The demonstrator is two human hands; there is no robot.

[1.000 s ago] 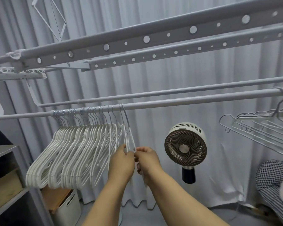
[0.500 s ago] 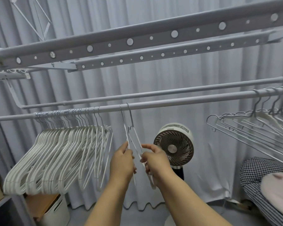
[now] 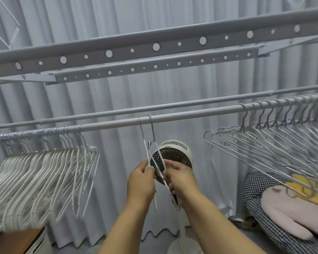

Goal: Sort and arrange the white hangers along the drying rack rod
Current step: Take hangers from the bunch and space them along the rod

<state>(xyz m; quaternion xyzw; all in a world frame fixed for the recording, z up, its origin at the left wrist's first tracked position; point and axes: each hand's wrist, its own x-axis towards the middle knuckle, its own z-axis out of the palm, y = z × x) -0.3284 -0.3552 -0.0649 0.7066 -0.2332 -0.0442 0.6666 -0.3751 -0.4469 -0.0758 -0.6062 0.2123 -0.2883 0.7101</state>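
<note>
A person's two forearms reach up from the bottom edge toward a grey drying rack rod (image 3: 191, 114) that crosses the view just above the fingers. Motion blur softens much of the scene, and the lower ends of the two hangers being handled are hidden behind the hands and wrists.

The left hand (image 3: 140, 182) has its fingers curled around the thin white wire of the left hanger (image 3: 145, 149), gripping it between thumb and fingers. Just beside it, nearly touching, the right hand (image 3: 182, 180) pinches the wire of the right hanger (image 3: 152, 136), fingers bent closed around it. Both hangers' hooks sit on the rod directly above the fingers, close together, apart from the other groups.

Well to the left of the fingers, a tightly packed bunch of white hangers (image 3: 40, 176) hangs from the same rod, its left side cut off by the frame edge. Well to the right, a second bunch of hangers (image 3: 264, 143) fans out, blurred and cut off at the right edge.

Directly behind the fingers stands a round white fan (image 3: 174, 149), mostly hidden by the hands. A checked cushion (image 3: 255, 198) with a pink and yellow soft item lies at lower right, partly out of view. Pale curtains (image 3: 117, 99) fill the background. No readable writing or brand marks are visible
</note>
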